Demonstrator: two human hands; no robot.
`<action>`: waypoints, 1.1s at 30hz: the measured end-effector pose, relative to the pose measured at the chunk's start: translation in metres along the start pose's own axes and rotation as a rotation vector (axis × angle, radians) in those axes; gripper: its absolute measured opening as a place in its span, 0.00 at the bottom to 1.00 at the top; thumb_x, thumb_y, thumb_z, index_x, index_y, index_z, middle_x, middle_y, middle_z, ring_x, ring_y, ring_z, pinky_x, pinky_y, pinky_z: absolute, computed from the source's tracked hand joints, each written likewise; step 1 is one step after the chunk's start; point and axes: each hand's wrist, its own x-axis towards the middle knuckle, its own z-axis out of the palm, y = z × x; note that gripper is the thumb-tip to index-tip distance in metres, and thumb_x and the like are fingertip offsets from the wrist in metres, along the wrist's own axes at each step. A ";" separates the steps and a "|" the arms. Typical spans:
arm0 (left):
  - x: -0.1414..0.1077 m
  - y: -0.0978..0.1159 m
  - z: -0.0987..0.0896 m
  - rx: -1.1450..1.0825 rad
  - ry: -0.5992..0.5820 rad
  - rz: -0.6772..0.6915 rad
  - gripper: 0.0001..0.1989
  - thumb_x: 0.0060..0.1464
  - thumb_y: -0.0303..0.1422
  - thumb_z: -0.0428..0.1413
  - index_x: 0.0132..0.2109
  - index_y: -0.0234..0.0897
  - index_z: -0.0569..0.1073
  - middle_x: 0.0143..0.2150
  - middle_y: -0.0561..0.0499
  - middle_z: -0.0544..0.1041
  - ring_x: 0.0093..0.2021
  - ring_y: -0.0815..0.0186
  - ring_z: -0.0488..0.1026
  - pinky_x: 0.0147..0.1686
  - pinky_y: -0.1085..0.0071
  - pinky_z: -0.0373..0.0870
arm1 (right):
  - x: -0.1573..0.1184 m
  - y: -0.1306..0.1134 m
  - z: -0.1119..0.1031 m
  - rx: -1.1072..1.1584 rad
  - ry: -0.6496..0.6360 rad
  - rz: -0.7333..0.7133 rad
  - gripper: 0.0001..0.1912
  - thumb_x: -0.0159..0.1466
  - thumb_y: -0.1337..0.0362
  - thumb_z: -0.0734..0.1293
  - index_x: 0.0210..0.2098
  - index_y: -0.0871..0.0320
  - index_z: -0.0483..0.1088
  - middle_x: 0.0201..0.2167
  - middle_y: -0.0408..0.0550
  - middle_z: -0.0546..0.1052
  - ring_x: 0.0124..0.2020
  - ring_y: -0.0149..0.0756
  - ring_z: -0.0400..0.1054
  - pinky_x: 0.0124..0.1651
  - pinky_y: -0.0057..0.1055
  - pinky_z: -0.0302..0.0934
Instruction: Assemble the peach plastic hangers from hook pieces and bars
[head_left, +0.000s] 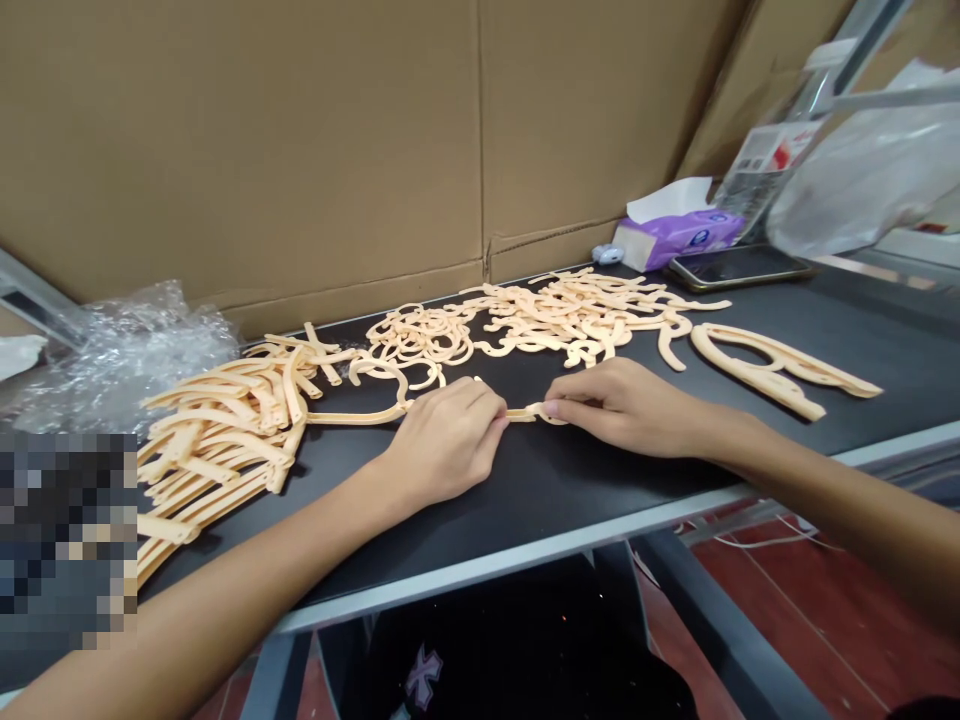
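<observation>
Here we go: L hand [446, 440] and R hand [626, 405] both low over the black counter [570, 510], on one curved peach plastic piece [352, 418]. L fingers [491, 415] bunched together, clamped on its narrow strip; R fingers [577, 395] pinching the rounded end, tips almost meeting L's. Piece sits between the hands, long arm running back to the stack of curved peach pieces [217, 450] on the L. Behind the hands, big tangle of peach hooks [525, 320]; two larger peach pieces [772, 365] off to the R, apart from it. Back of counter: purple tissue pack [679, 235] & phone [739, 268]. Far L, bubble wrap [127, 360]; cardboard sheet [240, 150] behind all.
</observation>
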 end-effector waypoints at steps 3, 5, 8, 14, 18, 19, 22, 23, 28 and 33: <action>0.000 -0.001 0.000 -0.018 -0.010 -0.007 0.08 0.67 0.28 0.51 0.39 0.35 0.73 0.37 0.47 0.79 0.37 0.63 0.75 0.37 0.66 0.71 | 0.002 -0.001 -0.001 -0.023 -0.026 0.001 0.18 0.71 0.57 0.59 0.29 0.57 0.72 0.21 0.41 0.68 0.23 0.29 0.59 0.32 0.30 0.48; 0.001 -0.002 0.000 -0.030 -0.019 -0.008 0.07 0.66 0.27 0.52 0.39 0.35 0.73 0.37 0.48 0.79 0.36 0.63 0.75 0.36 0.66 0.71 | 0.003 -0.002 -0.001 -0.050 -0.051 0.003 0.18 0.71 0.58 0.59 0.29 0.57 0.71 0.21 0.42 0.69 0.24 0.29 0.59 0.32 0.31 0.47; 0.002 -0.003 0.000 -0.035 -0.026 -0.014 0.06 0.66 0.27 0.53 0.39 0.35 0.73 0.37 0.47 0.79 0.36 0.62 0.75 0.35 0.66 0.71 | 0.004 -0.004 -0.002 -0.095 -0.077 -0.004 0.19 0.72 0.58 0.58 0.28 0.57 0.70 0.21 0.42 0.68 0.24 0.30 0.59 0.32 0.32 0.45; 0.002 -0.003 -0.001 -0.028 -0.042 -0.013 0.06 0.66 0.27 0.53 0.39 0.35 0.73 0.37 0.48 0.79 0.36 0.63 0.75 0.36 0.66 0.71 | 0.006 -0.004 -0.005 -0.194 -0.083 -0.029 0.19 0.73 0.58 0.58 0.28 0.56 0.69 0.21 0.44 0.70 0.24 0.31 0.60 0.32 0.33 0.44; 0.002 -0.004 -0.001 -0.035 -0.022 -0.003 0.06 0.66 0.27 0.53 0.38 0.36 0.73 0.36 0.48 0.79 0.35 0.63 0.74 0.35 0.67 0.70 | 0.007 -0.002 -0.007 -0.165 -0.109 -0.050 0.18 0.72 0.59 0.59 0.29 0.56 0.71 0.20 0.43 0.70 0.23 0.31 0.61 0.31 0.32 0.44; 0.002 -0.004 0.000 -0.037 -0.016 0.001 0.06 0.66 0.27 0.53 0.38 0.36 0.73 0.35 0.48 0.79 0.35 0.64 0.74 0.34 0.67 0.69 | 0.008 -0.001 -0.007 -0.163 -0.114 -0.058 0.17 0.72 0.59 0.59 0.29 0.56 0.71 0.20 0.43 0.70 0.23 0.31 0.61 0.31 0.32 0.44; 0.002 -0.004 0.000 -0.041 0.002 0.021 0.06 0.65 0.26 0.54 0.38 0.35 0.73 0.35 0.49 0.79 0.34 0.64 0.74 0.34 0.68 0.69 | 0.008 -0.001 -0.007 -0.207 -0.119 -0.068 0.17 0.73 0.59 0.58 0.30 0.56 0.69 0.21 0.43 0.69 0.24 0.32 0.61 0.31 0.32 0.44; 0.002 -0.005 0.001 -0.042 0.009 0.029 0.05 0.65 0.26 0.54 0.38 0.35 0.73 0.35 0.49 0.79 0.34 0.64 0.74 0.33 0.68 0.68 | 0.008 -0.001 -0.006 -0.235 -0.121 -0.063 0.17 0.73 0.59 0.58 0.30 0.56 0.69 0.21 0.44 0.69 0.24 0.32 0.61 0.31 0.32 0.43; 0.003 -0.006 0.002 -0.035 0.040 0.054 0.05 0.64 0.26 0.55 0.38 0.34 0.74 0.35 0.49 0.79 0.34 0.63 0.74 0.33 0.68 0.68 | 0.008 -0.005 -0.007 -0.357 -0.164 -0.031 0.16 0.73 0.59 0.57 0.32 0.56 0.67 0.22 0.45 0.69 0.25 0.33 0.61 0.29 0.32 0.42; 0.003 -0.005 0.002 -0.029 0.026 0.048 0.06 0.65 0.26 0.55 0.38 0.34 0.74 0.35 0.48 0.79 0.33 0.63 0.74 0.33 0.67 0.69 | 0.005 -0.011 -0.008 -0.472 -0.178 -0.044 0.16 0.73 0.60 0.55 0.33 0.56 0.68 0.23 0.46 0.71 0.22 0.33 0.58 0.28 0.32 0.40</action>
